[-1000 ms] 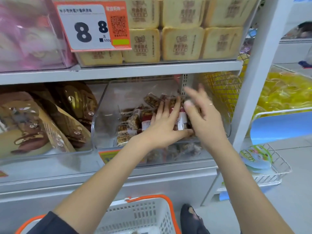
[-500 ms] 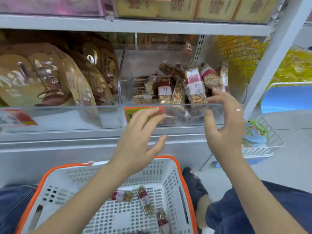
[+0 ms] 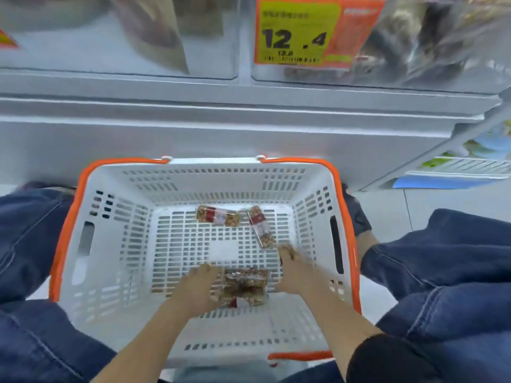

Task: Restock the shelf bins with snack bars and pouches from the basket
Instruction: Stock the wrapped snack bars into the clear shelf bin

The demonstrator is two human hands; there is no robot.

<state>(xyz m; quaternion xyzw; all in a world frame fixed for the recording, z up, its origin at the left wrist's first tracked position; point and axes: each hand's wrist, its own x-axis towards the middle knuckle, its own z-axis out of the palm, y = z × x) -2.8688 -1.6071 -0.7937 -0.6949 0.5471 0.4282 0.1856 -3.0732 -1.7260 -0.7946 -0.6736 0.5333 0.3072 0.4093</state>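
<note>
Reaching into the basket (image 3: 91, 244), my left hand (image 3: 197, 286) and right hand (image 3: 293, 275) flank a clump of snack bars (image 3: 244, 286); blur hides my grip. Next: gather them, lift to the bin (image 3: 442, 51).

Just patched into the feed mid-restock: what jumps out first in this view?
The white basket with its orange rim fills the centre, between the person's knees. Both hands, left hand and right hand, reach into it on either side of a clump of snack bars; two more bars lie farther in. Above, an orange price tag reads 12.4.
</note>
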